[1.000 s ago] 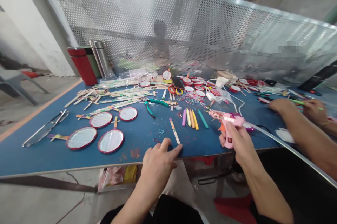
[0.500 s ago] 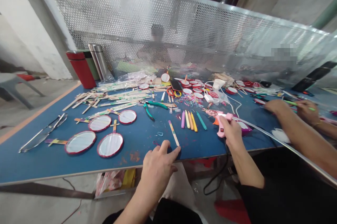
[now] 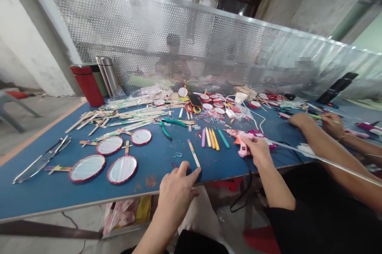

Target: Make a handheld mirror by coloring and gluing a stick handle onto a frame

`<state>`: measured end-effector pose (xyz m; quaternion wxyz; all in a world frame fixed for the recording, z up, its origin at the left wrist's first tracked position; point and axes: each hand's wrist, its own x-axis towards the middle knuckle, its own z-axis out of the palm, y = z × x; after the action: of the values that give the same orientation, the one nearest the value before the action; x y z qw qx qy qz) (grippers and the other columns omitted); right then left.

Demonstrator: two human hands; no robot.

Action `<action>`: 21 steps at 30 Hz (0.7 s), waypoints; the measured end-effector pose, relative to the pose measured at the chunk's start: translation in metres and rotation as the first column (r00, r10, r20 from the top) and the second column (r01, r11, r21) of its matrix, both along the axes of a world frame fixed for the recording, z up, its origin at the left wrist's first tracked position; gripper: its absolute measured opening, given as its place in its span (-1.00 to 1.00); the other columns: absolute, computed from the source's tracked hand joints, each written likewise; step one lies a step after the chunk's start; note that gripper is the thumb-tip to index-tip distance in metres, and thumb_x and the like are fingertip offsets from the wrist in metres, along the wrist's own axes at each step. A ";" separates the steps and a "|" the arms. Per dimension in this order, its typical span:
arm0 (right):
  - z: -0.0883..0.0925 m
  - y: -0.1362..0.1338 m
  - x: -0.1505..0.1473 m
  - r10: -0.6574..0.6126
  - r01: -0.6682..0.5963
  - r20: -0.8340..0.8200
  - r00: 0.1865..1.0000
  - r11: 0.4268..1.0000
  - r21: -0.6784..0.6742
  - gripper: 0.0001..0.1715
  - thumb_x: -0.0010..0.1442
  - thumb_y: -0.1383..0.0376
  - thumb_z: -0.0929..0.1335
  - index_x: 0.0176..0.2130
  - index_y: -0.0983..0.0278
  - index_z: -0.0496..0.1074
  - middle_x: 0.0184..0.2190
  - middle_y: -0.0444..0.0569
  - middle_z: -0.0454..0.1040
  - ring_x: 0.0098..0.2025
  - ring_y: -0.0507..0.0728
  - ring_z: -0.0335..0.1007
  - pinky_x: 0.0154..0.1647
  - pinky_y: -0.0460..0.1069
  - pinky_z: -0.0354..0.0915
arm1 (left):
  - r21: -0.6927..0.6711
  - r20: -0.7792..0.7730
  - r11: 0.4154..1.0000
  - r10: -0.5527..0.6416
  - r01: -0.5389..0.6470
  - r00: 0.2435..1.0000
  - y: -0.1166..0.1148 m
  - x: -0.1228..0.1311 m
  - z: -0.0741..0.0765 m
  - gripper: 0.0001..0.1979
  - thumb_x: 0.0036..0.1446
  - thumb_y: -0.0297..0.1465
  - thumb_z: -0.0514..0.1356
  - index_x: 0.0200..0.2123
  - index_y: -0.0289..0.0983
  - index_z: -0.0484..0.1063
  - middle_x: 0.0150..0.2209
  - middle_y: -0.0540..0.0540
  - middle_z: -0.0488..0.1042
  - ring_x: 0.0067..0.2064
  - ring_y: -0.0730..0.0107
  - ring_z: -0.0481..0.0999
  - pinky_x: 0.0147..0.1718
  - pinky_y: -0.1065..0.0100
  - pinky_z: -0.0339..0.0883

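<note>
My left hand rests at the table's front edge with its index finger stretched out. That fingertip touches the near end of a wooden craft stick with coloured marks, lying flat on the table. My right hand is wrapped around the handle of a pink hot glue gun, its nozzle pointing left near the teal marker. A long clear glue stick extends rightward from the gun's back. Just left of the gun lies a row of coloured markers.
Round white paddles with red rims lie at left, near metal tongs. Behind are green-handled pliers, piled craft sticks and a red flask. A co-worker's arms reach in at right.
The glue gun in my right hand has moved slightly left, closer to the markers. My left fingertip stays at the craft stick's end. The whole view has shifted a little.
</note>
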<state>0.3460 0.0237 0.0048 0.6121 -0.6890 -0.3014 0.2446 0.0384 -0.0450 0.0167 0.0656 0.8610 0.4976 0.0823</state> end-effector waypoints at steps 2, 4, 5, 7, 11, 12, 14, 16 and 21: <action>0.003 -0.004 0.001 0.061 -0.060 -0.087 0.994 0.998 0.018 -0.72 -0.23 0.25 0.49 -0.49 0.38 0.47 -0.61 -0.03 0.48 -0.58 0.11 0.42 -0.64 -0.04 0.37 | -0.001 0.002 1.000 -0.001 0.001 1.000 0.000 0.000 0.001 -0.39 0.00 -0.28 0.36 0.14 0.07 0.28 0.01 -0.03 0.37 -0.10 0.17 0.52 -0.22 0.20 0.45; 0.006 -0.008 0.003 0.106 -0.100 -0.154 0.982 0.994 0.048 -0.78 -0.20 0.29 0.48 -0.48 0.35 0.45 -0.51 0.04 0.53 -0.43 0.17 0.51 -0.46 0.03 0.49 | -0.007 0.004 1.000 -0.001 0.001 1.000 -0.001 0.000 0.004 -0.38 0.01 -0.29 0.35 0.15 0.07 0.28 0.02 -0.03 0.37 -0.08 0.18 0.51 -0.20 0.21 0.44; 0.007 -0.010 0.004 0.114 -0.104 -0.174 0.978 0.993 0.063 -0.80 -0.18 0.29 0.47 -0.49 0.32 0.43 -0.49 0.04 0.53 -0.37 0.20 0.53 -0.36 0.07 0.51 | -0.014 0.002 1.000 0.000 0.000 1.000 -0.002 0.000 0.005 -0.39 0.02 -0.30 0.35 0.15 0.06 0.28 0.02 -0.03 0.37 -0.08 0.19 0.51 -0.19 0.22 0.44; 0.008 -0.016 0.005 0.102 -0.086 -0.187 0.977 0.992 0.091 -0.81 -0.13 0.28 0.46 -0.52 0.28 0.38 -0.47 0.03 0.51 -0.30 0.22 0.53 -0.23 0.13 0.51 | -0.035 -0.002 0.999 0.007 -0.008 1.000 -0.003 -0.001 0.008 -0.38 0.02 -0.32 0.35 0.15 0.05 0.27 0.02 -0.03 0.37 -0.08 0.20 0.51 -0.17 0.22 0.43; 0.005 -0.029 0.001 0.023 -0.009 -0.116 0.993 0.993 0.121 -0.75 -0.09 0.18 0.44 -0.48 0.25 0.33 -0.46 0.00 0.47 -0.30 0.23 0.51 -0.24 0.18 0.48 | -0.051 0.020 0.999 0.000 0.001 1.000 -0.002 -0.004 0.006 -0.44 0.06 -0.34 0.31 0.14 -0.01 0.29 0.03 -0.04 0.37 -0.06 0.21 0.50 -0.16 0.24 0.42; 0.003 -0.032 -0.003 -0.005 0.014 -0.076 0.997 0.992 0.124 -0.72 -0.09 0.15 0.44 -0.44 0.26 0.34 -0.45 -0.02 0.46 -0.32 0.21 0.50 -0.27 0.17 0.47 | -0.045 0.032 0.999 -0.011 0.013 0.999 -0.001 -0.005 0.005 -0.48 0.09 -0.35 0.29 0.13 -0.02 0.30 0.03 -0.04 0.38 -0.06 0.22 0.50 -0.16 0.25 0.42; 0.002 -0.038 -0.011 -0.047 0.044 0.029 0.998 0.992 0.119 -0.62 -0.11 0.10 0.44 -0.33 0.26 0.37 -0.42 -0.07 0.43 -0.36 0.16 0.46 -0.31 0.12 0.44 | -0.031 0.053 0.999 -0.032 0.034 0.998 0.001 -0.008 0.001 -0.58 0.15 -0.37 0.23 0.09 -0.05 0.34 0.03 -0.03 0.39 -0.08 0.25 0.51 -0.18 0.28 0.43; 0.001 -0.041 -0.022 -0.045 0.031 0.147 0.988 0.995 0.097 -0.51 -0.17 0.09 0.47 -0.24 0.25 0.41 -0.39 -0.11 0.41 -0.41 0.11 0.39 -0.31 0.07 0.38 | -0.021 0.065 0.998 -0.049 0.050 0.997 0.003 -0.010 -0.002 -0.66 0.21 -0.41 0.15 0.06 -0.06 0.36 0.02 -0.03 0.41 -0.10 0.29 0.53 -0.20 0.32 0.43; 0.003 -0.031 -0.041 0.126 0.069 0.711 0.692 0.969 -0.239 -0.48 0.04 0.13 0.35 -0.01 0.24 0.32 -0.22 -0.03 0.41 -0.26 0.17 0.39 -0.29 0.02 0.26 | -0.033 0.088 0.998 -0.051 0.055 0.995 0.005 -0.013 -0.002 -0.70 0.25 -0.47 0.07 0.00 -0.07 0.40 0.00 -0.01 0.44 -0.10 0.34 0.54 -0.22 0.39 0.43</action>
<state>0.3053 -0.0073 0.0076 0.3502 -0.7951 -0.4952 -0.0004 0.0251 -0.0404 0.0144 0.1047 0.8682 0.4726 0.1093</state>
